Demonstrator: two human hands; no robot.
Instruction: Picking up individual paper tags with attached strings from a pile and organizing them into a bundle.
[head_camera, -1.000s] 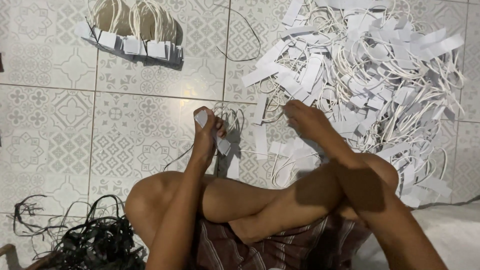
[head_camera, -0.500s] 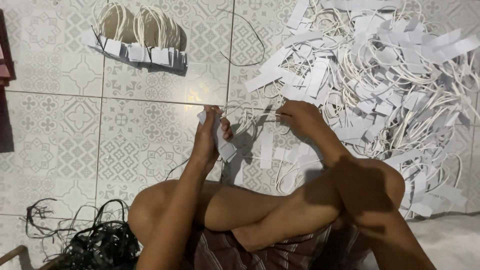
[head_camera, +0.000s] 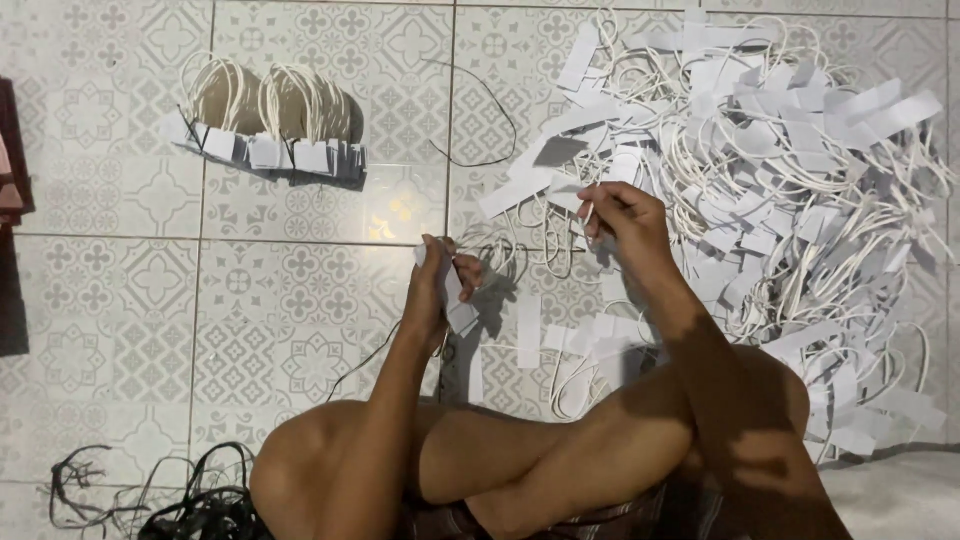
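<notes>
1. On the patterned grey floor tiles (head_camera: 130, 330), the left hand (head_camera: 432, 290) clamps a small stack of white paper tags (head_camera: 458, 300).
2. The right hand (head_camera: 625, 225) pinches a thin white string (head_camera: 560, 250) beside the loose heap of white tags (head_camera: 800, 200).
3. Tags look light, flimsy, bendable; best held by the edges.

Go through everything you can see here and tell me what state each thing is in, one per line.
Left hand: closed around a small stack of white paper tags.
Right hand: pinching a white tag at the pile's edge.
Pile of white tags and strings: loose, tangled, spread on the floor.
Bundled tags: sorted, strings gathered in loops.
Black cords: tangled heap.
Tiled floor: patterned, glossy.
</notes>
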